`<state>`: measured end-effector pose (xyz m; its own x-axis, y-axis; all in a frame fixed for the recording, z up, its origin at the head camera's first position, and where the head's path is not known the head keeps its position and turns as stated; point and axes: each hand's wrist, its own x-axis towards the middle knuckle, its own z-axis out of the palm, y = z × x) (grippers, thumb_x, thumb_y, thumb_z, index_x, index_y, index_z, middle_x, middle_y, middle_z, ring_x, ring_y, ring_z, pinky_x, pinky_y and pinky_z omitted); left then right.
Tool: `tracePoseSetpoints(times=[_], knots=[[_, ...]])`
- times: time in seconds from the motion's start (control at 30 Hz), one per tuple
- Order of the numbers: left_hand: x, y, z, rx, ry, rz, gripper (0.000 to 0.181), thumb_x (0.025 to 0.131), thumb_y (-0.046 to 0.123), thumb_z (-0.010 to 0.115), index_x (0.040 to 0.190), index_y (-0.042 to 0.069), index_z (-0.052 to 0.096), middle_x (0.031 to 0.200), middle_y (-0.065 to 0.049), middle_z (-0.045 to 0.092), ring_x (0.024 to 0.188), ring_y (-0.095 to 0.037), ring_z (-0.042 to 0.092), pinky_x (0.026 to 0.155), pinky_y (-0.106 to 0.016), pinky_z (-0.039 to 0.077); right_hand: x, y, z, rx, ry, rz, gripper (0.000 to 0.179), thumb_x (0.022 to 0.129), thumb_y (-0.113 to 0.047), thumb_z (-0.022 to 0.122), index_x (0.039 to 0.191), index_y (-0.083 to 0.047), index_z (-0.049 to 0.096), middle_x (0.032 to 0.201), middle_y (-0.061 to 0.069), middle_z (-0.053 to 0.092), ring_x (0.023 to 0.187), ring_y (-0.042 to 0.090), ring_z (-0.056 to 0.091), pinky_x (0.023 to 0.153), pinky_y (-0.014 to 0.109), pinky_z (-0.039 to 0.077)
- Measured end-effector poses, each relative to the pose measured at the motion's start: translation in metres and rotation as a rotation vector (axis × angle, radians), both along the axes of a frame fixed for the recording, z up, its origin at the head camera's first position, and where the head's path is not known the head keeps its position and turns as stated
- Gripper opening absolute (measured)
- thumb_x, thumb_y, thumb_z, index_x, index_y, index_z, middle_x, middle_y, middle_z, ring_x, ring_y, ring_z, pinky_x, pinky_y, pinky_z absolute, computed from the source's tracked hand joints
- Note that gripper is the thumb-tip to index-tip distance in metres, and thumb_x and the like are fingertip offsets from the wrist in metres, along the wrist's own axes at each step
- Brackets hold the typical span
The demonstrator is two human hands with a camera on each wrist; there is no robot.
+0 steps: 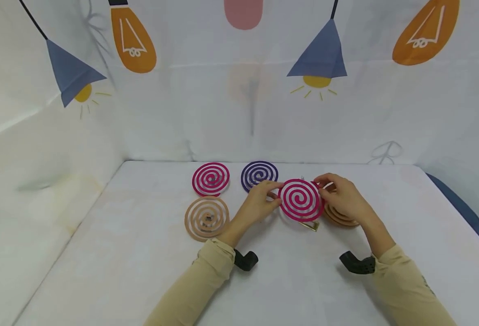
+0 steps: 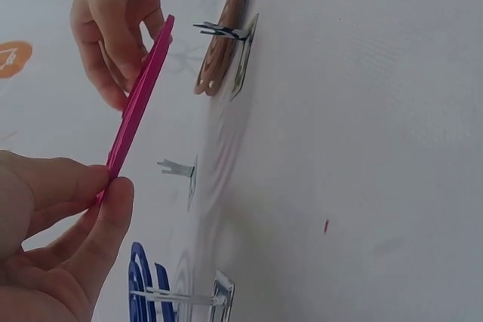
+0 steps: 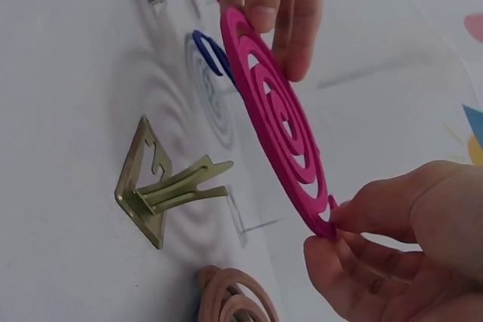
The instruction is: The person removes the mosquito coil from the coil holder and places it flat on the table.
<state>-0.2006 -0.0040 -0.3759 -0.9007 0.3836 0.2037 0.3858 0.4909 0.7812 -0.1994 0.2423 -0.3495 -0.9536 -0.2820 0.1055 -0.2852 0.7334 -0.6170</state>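
Note:
A pink mosquito coil (image 1: pixel 300 198) is held up off the white table between both hands. My left hand (image 1: pixel 261 200) pinches its left edge between thumb and fingers. At the opposite edge my right hand (image 1: pixel 342 195) pinches it near the coil's outer end. Below the coil stands a brass-coloured metal coil stand (image 3: pixel 181 192), its forked prong bare. Tan coils (image 1: pixel 340 221), partly hidden by the right hand, lie just beyond it. In the left wrist view, a thin metal stand (image 2: pixel 243 58) shows in front of the tan coils (image 2: pixel 221 39).
At the back are another pink coil (image 1: pixel 211 178) and a purple-blue coil (image 1: pixel 260 174). A tan coil (image 1: pixel 187 220) sits left of the left forearm. Black curved pieces (image 1: pixel 246 261) show beside both wrists. A lamp-printed white curtain (image 1: pixel 207 99) hangs behind the table.

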Motion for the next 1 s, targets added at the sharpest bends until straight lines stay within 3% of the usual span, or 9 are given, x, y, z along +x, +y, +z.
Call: tracePoseSetpoints(times=[0.4, 0.63, 0.83, 1.0], knots=[[-0.004, 0.013, 0.007, -0.026, -0.004, -0.047, 0.044, 0.085, 0.003, 0.065, 0.128, 0.003, 0.057, 0.125, -0.012, 0.059, 0.095, -0.020, 0.067, 0.073, -0.015, 0.050, 0.000, 0.008, 0.009, 0.014, -0.025, -0.022, 0.029, 0.092, -0.007, 0.051, 0.120, 0.000, 0.054, 0.113, 0.020, 0.060, 0.102, 0.033, 0.058, 0.074, 0.031, 0.051], [-0.004, 0.024, 0.008, -0.147, 0.026, -0.057, 0.042, 0.085, 0.004, 0.066, 0.127, 0.002, 0.059, 0.122, -0.012, 0.059, 0.095, -0.017, 0.066, 0.071, -0.014, 0.049, 0.005, 0.011, 0.012, 0.036, -0.016, -0.007, 0.028, 0.091, -0.005, 0.053, 0.118, 0.003, 0.055, 0.111, 0.021, 0.061, 0.099, 0.034, 0.059, 0.076, 0.037, 0.051], [-0.007, 0.035, 0.018, -0.248, 0.025, -0.051, 0.040, 0.087, 0.007, 0.065, 0.126, 0.007, 0.060, 0.121, -0.008, 0.060, 0.094, -0.013, 0.064, 0.068, -0.012, 0.047, 0.008, 0.016, 0.014, 0.031, -0.013, -0.025, 0.029, 0.091, -0.003, 0.053, 0.119, 0.004, 0.053, 0.109, 0.022, 0.060, 0.099, 0.034, 0.058, 0.071, 0.032, 0.050], [-0.014, 0.040, 0.030, -0.272, 0.001, -0.076, 0.040, 0.086, 0.006, 0.064, 0.126, 0.007, 0.061, 0.119, -0.010, 0.061, 0.089, -0.014, 0.062, 0.068, -0.014, 0.046, 0.007, 0.021, 0.016, 0.041, -0.008, -0.040, 0.031, 0.092, -0.003, 0.053, 0.122, 0.006, 0.052, 0.107, 0.023, 0.060, 0.098, 0.035, 0.058, 0.066, 0.029, 0.048]])
